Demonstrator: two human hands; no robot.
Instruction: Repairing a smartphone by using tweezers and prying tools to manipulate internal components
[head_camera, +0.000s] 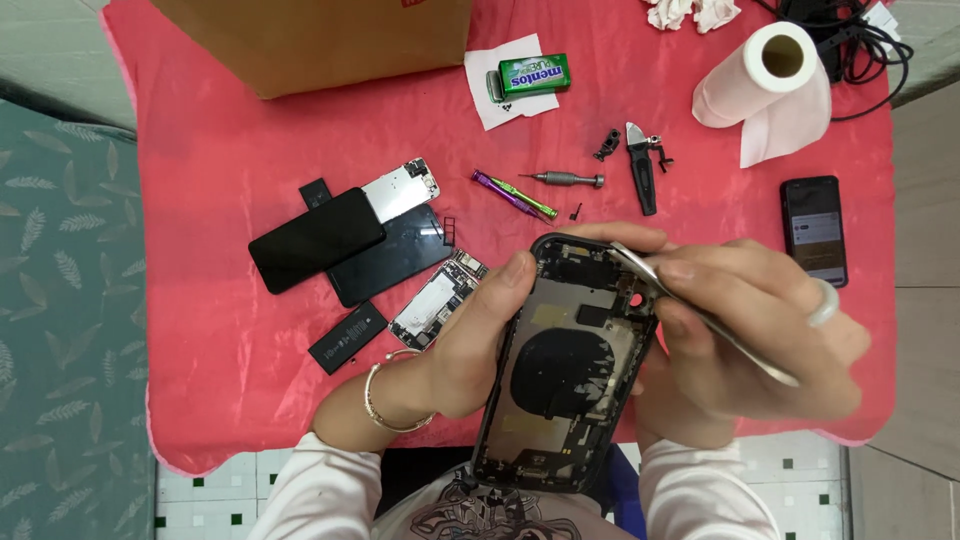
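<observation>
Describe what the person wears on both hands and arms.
The left hand is bare, with a thin pale bracelet at the wrist. The right hand wears a broad pale ring on one finger. Both arms end in white long sleeves.

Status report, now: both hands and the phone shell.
Left hand grips opened phone housing. Right hand pinches metal tweezers, tips at housing's top corner. Nothing blocking.

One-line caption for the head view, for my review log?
Left hand holds an opened phone shell while right hand works metal tweezers into it.
</observation>
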